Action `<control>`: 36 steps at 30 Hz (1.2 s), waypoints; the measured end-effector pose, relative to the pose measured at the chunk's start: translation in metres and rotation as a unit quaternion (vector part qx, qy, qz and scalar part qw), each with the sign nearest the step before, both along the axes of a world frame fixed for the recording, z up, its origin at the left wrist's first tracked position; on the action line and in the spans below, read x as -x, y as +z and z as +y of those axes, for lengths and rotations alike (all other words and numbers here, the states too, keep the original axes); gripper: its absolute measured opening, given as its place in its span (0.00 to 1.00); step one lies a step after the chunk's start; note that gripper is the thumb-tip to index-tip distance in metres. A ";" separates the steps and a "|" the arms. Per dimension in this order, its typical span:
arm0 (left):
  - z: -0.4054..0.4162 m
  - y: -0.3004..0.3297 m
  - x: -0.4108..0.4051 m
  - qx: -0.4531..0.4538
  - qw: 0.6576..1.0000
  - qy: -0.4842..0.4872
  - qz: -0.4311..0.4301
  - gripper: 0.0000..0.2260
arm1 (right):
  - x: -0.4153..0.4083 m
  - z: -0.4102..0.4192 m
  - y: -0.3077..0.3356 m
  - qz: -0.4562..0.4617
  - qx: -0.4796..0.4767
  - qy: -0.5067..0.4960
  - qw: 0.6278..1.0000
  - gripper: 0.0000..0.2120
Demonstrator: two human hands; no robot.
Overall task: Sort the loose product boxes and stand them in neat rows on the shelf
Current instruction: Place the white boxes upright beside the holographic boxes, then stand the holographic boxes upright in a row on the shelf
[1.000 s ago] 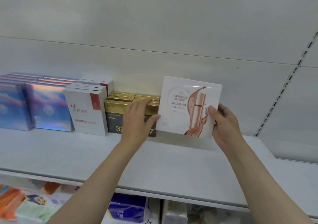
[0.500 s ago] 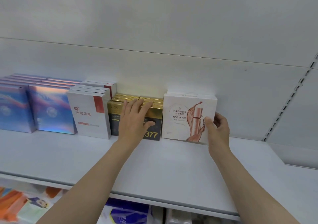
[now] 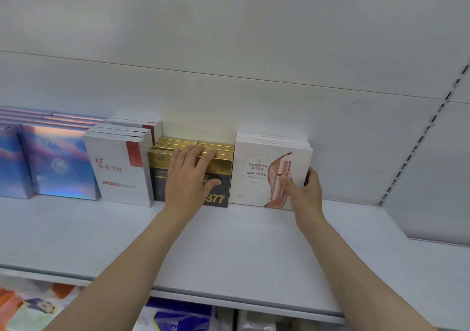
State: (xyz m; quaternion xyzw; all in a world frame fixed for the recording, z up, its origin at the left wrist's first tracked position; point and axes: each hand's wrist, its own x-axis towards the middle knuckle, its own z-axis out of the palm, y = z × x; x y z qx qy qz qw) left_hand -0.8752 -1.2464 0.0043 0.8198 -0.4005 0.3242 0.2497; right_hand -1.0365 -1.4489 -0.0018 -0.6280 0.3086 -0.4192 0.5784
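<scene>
A white box with a rose-gold bottle print (image 3: 256,175) stands upright on the white shelf (image 3: 229,249), in front of more boxes of its kind, at the right end of the row. My right hand (image 3: 304,193) grips its right edge, thumb on the front face and fingers behind. My left hand (image 3: 189,180) lies flat with straight fingers on the front of the black and gold boxes (image 3: 221,167) just left of it.
Further left stand white boxes with a red stripe (image 3: 117,167) and iridescent blue boxes (image 3: 56,162). The shelf runs bare to the right of the row. Packaged goods (image 3: 178,320) fill the shelf below. A slotted upright (image 3: 417,147) rises at the right.
The white rose-gold box came down from mid-air and now stands on the shelf against its row. My left hand left that box and moved onto the black and gold boxes.
</scene>
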 end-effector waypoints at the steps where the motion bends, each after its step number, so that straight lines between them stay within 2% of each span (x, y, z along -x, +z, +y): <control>1: 0.000 0.000 0.000 -0.001 1.000 0.000 0.000 0.29 | 0.000 -0.001 0.000 0.006 0.004 0.001 1.000 0.26; 7: 0.002 0.004 0.002 -0.025 1.000 0.013 0.005 0.30 | -0.002 -0.002 -0.001 0.058 0.048 -0.008 0.997 0.29; 14: 0.006 0.025 0.008 -0.093 0.995 0.019 0.039 0.29 | 0.004 -0.003 0.015 0.130 0.115 0.011 0.985 0.18; 15: 0.009 0.029 0.009 -0.102 0.993 0.012 0.053 0.30 | 0.006 -0.001 0.021 0.137 0.117 0.006 0.984 0.19; 17: 0.019 0.040 0.012 -0.107 0.990 -0.010 0.096 0.32 | 0.013 0.007 0.036 0.158 0.130 -0.046 0.978 0.27; 19: 0.035 0.054 0.014 -0.090 0.984 -0.041 0.148 0.33 | 0.019 0.022 0.055 0.184 0.191 -0.122 0.956 0.34; 21: 0.058 0.070 0.014 -0.063 0.975 -0.072 0.200 0.33 | 0.020 0.048 0.081 0.182 0.278 -0.151 0.931 0.32; 24: 0.106 0.093 0.006 -0.037 0.965 -0.096 0.241 0.33 | 0.005 0.099 0.121 0.201 0.421 -0.061 0.882 0.23; 27: 0.171 0.111 -0.009 -0.036 0.971 -0.086 0.219 0.33 | -0.024 0.159 0.149 0.268 0.527 0.078 0.803 0.20; 30: 0.252 0.119 -0.029 -0.039 0.982 -0.051 0.175 0.32 | -0.054 0.234 0.163 0.291 0.585 0.151 0.742 0.23; 36: 0.412 0.108 -0.047 -0.069 0.992 0.030 0.103 0.27 | -0.102 0.383 0.149 0.239 0.618 0.218 0.717 0.25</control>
